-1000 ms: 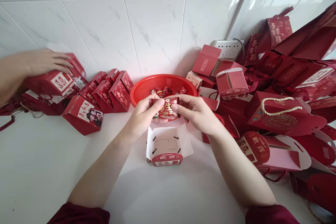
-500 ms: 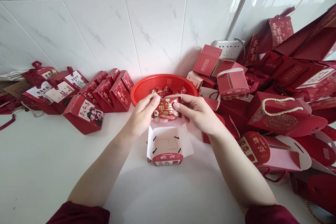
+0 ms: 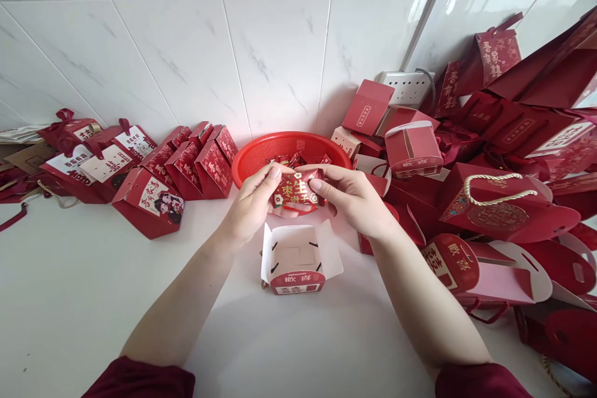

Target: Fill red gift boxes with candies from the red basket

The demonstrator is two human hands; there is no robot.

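Between my two hands is a red candy packet with gold characters and white flowers, its printed face toward me. My left hand pinches its left end, thumb on top. At the other end my right hand grips with thumb and fingers. Below them on the table stands an open gift box, red outside and white inside, its flaps spread and nothing lying in it. Behind the hands is a red plastic basket with several wrapped candies, partly hidden by my fingers.
Closed red gift boxes line the wall at left. A large heap of red boxes and bags covers the right side, some with rope handles. A white power strip rests against the tiled wall behind it.
The packet has shifted very slightly in my fingers, its left edge lower and a little further right. Both hands stay in nearly the same place; the box and basket have not moved.
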